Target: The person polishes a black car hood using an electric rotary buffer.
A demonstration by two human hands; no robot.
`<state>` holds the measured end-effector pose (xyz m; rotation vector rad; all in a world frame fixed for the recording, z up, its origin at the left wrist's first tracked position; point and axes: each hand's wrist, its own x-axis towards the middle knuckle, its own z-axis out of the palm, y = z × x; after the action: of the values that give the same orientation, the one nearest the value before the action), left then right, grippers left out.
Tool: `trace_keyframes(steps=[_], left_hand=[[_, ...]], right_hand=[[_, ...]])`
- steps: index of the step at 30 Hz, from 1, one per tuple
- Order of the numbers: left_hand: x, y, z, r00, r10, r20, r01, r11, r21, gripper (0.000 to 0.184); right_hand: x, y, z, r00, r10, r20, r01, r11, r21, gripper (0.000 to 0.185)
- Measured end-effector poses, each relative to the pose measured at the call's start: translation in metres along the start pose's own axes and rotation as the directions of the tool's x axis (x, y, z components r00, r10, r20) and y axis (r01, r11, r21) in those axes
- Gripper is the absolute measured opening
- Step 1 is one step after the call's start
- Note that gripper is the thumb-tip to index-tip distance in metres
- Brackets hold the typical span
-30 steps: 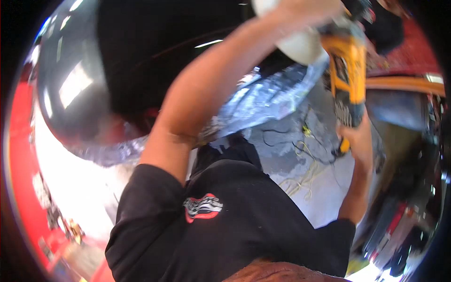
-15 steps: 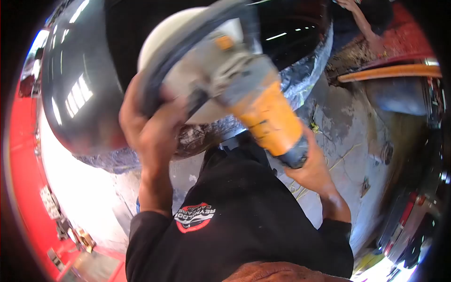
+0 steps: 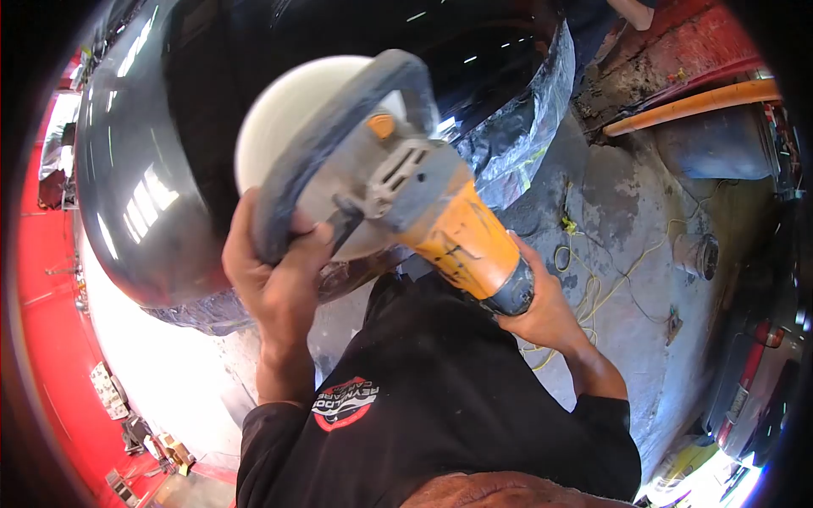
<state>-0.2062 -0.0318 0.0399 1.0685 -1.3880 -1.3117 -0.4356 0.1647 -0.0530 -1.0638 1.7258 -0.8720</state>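
Observation:
A yellow and grey power polisher (image 3: pixel 461 241) with a round white pad (image 3: pixel 296 110) is held over the glossy black car panel (image 3: pixel 152 169). My left hand (image 3: pixel 284 271) is wrapped round the lower end of its dark loop handle. Around the black rear end of the yellow body my right hand (image 3: pixel 546 305) is closed. The pad faces the panel; whether it touches the surface cannot be made out. Crinkled plastic sheeting (image 3: pixel 525 148) hangs along the panel's lower edge.
Yellow cord (image 3: pixel 593 288) lies looped on the grey floor at the right. Beyond it are a blue barrel (image 3: pixel 716 152), an orange tube (image 3: pixel 694 108) and a can (image 3: pixel 696 256). Another person's arm (image 3: pixel 631 10) shows at the top right. A vehicle's tail light (image 3: pixel 745 381) is at the lower right.
The polisher has swung from the upper right to the left, in front of me. My left hand has come down to the lower end of the loop handle. The other person's arm has moved upward.

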Motion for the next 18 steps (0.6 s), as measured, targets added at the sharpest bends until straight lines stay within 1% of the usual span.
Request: trace_keyframes(steps=[1, 4, 5, 6, 8, 9, 10, 11, 12, 13, 14, 16, 17, 18], left_hand=[[0.006, -0.001, 0.013, 0.998, 0.000, 0.064, 0.000, 1.000, 0.001, 0.015], [0.028, -0.005, 0.050, 0.966, 0.022, 0.256, -0.022, 1.000, -0.004, 0.013], [0.034, -0.004, 0.069, 0.963, 0.011, 0.271, 0.016, 0.995, -0.099, 0.010], [0.042, -0.001, 0.085, 0.950, -0.001, 0.312, 0.050, 0.988, -0.148, 0.010], [0.058, -0.008, 0.109, 0.927, 0.006, 0.375, 0.025, 0.997, -0.079, 0.009], [0.065, -0.010, 0.122, 0.917, 0.034, 0.398, 0.004, 0.995, -0.096, 0.010], [0.071, -0.011, 0.135, 0.907, 0.060, 0.417, -0.013, 0.993, -0.114, 0.010], [0.078, -0.011, 0.144, 0.897, 0.018, 0.441, 0.011, 0.998, -0.065, 0.008], [0.087, -0.017, 0.156, 0.894, 0.062, 0.444, -0.049, 0.998, -0.041, 0.007], [0.094, -0.024, 0.169, 0.891, 0.132, 0.435, -0.110, 0.991, -0.075, 0.010], [0.103, -0.027, 0.182, 0.885, 0.200, 0.421, -0.171, 0.980, -0.106, 0.012], [0.123, -0.024, 0.204, 0.886, 0.189, 0.423, -0.188, 0.981, -0.044, 0.018], [0.135, -0.024, 0.214, 0.886, 0.179, 0.427, -0.193, 0.981, -0.011, 0.020], [0.149, -0.023, 0.224, 0.879, 0.218, 0.425, -0.240, 0.971, -0.002, 0.020]], right_hand=[[-0.002, 0.005, -0.005, 0.999, -0.004, -0.040, 0.003, 1.000, -0.016, 0.103], [-0.006, 0.020, -0.024, 0.989, 0.093, -0.119, -0.078, 0.989, 0.126, 0.103], [-0.007, 0.024, -0.030, 0.978, 0.097, -0.182, -0.076, 0.990, 0.120, 0.101], [-0.007, 0.028, -0.038, 0.975, 0.085, -0.205, -0.062, 0.991, 0.115, 0.100], [-0.008, 0.034, -0.057, 0.965, 0.061, -0.256, -0.035, 0.994, 0.106, 0.100], [-0.010, 0.032, -0.066, 0.952, 0.093, -0.291, -0.087, 0.996, 0.033, 0.098], [-0.010, 0.036, -0.075, 0.951, 0.092, -0.295, -0.086, 0.996, 0.034, 0.099], [-0.008, 0.044, -0.082, 0.951, 0.091, -0.296, -0.085, 0.996, 0.034, 0.100], [-0.005, 0.051, -0.090, 0.952, 0.090, -0.293, -0.083, 0.996, 0.035, 0.101], [-0.001, 0.054, -0.098, 0.948, 0.092, -0.305, -0.098, 0.995, -0.004, 0.100], [0.004, 0.052, -0.106, 0.945, 0.073, -0.320, -0.079, 0.997, -0.005, 0.098], [0.017, 0.047, -0.120, 0.937, 0.045, -0.345, -0.047, 0.999, 0.004, 0.094], [0.025, 0.047, -0.131, 0.938, 0.012, -0.348, -0.030, 0.998, -0.047, 0.084], [0.034, 0.040, -0.139, 0.940, 0.048, -0.337, -0.044, 0.999, 0.022, 0.079]])
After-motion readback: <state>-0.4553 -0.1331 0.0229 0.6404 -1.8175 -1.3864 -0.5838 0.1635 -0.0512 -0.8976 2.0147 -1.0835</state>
